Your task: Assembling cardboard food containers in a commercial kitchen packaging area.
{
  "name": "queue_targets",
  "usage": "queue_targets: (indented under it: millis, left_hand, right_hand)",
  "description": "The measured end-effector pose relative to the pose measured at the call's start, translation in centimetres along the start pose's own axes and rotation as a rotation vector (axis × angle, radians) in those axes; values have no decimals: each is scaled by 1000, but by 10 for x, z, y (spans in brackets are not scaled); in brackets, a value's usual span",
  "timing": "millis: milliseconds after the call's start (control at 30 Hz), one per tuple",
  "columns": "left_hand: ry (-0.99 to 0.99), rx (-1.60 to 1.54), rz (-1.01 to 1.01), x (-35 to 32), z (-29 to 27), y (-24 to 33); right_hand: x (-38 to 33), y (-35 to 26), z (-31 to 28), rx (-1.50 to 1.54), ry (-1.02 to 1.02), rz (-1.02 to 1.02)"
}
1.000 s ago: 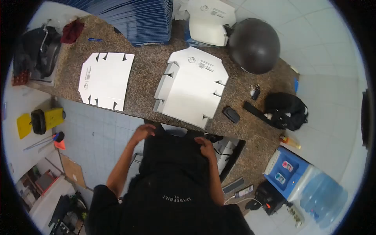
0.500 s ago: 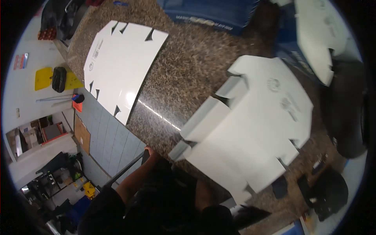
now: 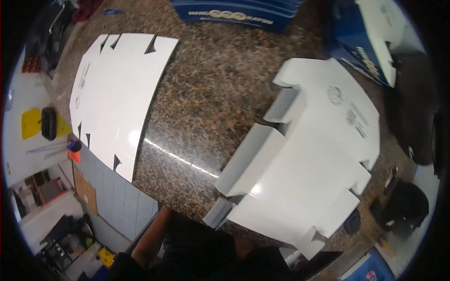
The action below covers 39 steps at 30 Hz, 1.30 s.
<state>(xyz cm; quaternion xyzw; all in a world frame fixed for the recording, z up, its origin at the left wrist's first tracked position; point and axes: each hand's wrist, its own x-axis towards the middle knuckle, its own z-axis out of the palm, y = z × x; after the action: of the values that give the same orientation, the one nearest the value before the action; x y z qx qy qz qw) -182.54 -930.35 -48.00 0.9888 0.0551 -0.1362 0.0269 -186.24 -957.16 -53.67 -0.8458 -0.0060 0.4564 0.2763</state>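
Observation:
A speckled brown granite counter (image 3: 211, 93) fills the view. On its left lies a flat white cardboard blank (image 3: 117, 89) with cut notches. To the right sits a partly folded white cardboard box (image 3: 309, 178), its flaps raised and its near corner hanging over the counter's front edge. My left hand (image 3: 165, 211) reaches up to the counter's front edge, and its fingers are hidden there. My right hand (image 3: 241, 246) shows only as a small patch under the box's overhanging corner. Neither hand visibly holds anything.
A stack of blue flat boxes (image 3: 234, 9) lies at the counter's far side, and a blue and white box (image 3: 375, 42) at the top right. A dark round object (image 3: 412, 107) and a black bag (image 3: 405, 206) are at the right. Floor clutter lies lower left.
My head has dropped much closer to the counter, so the blank and the folded box now look far larger. My hands have stayed at the counter's front edge.

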Motion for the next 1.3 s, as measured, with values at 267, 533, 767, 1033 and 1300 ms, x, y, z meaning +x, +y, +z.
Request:
queue_targets:
  millis: [267,533,767,1033,1300]
  left_hand:
    - [76,-64,24,19,16,-8]
    - [-50,-127,98,22,23,-28]
    - [509,-1387,-138,-9,-44,-34]
    - [882,-1709,-322,45,-185,-64]
    - [749,-1862,-353,23,-201,-80]
  right_hand:
    - [59,5,15,-43,80,-35]
    - [93,41,76,-136,238,-149]
    - [102,39,135,-11,33,-155]
    - [-20,-20,103,417,446,-323]
    - [-131,-175,17,599,310,-657]
